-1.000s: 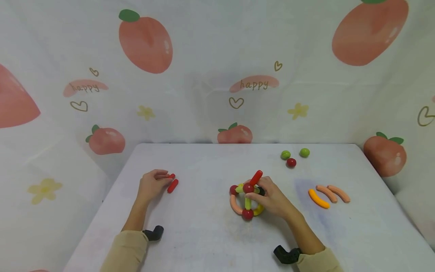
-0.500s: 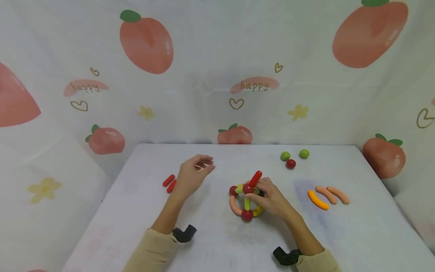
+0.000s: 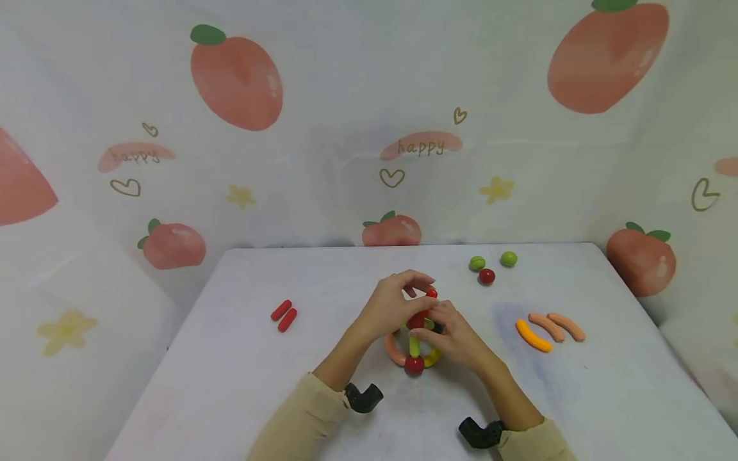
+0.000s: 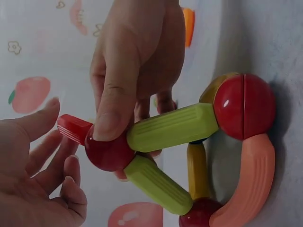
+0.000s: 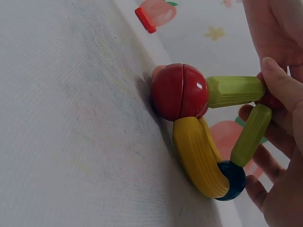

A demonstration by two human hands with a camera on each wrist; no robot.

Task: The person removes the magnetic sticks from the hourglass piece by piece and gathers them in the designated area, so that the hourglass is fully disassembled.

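Sleeves of beige cloth (image 3: pixel 302 416) were nearest, a black elbow-shaped wristpiece (image 3: pixel 364 398) by each cuff. Past them, midway across the white tabletop (image 3: pixel 230 384), stood a frame of glossy balls and ridged rods (image 3: pixel 414 346): a curved pink rod (image 4: pixel 251 184) and curved yellow rods (image 5: pixel 194 156) at its base, two straight yellow-green rods (image 4: pixel 173 127) rising to a shiny red ball (image 4: pixel 106 158). The right hand (image 3: pixel 461 339) pinched that ball, thumb pressed against it. The left hand (image 3: pixel 392 304) bent narrowly about the straight red rod (image 4: pixel 73 130) jutting upward from it; I couldn't tell whether its fingers touched. Two loose red rods (image 3: pixel 287 320) lay to the left, a curved orange rod (image 3: pixel 533 336) and two loose pink rods (image 3: pixel 546 326) to the right. Farther back sat two round green balls (image 3: pixel 509 258) and a loose red ball (image 3: pixel 487 276). On the white fruit-printed cloth (image 3: pixel 323 77) behind, I read "happy" twice.
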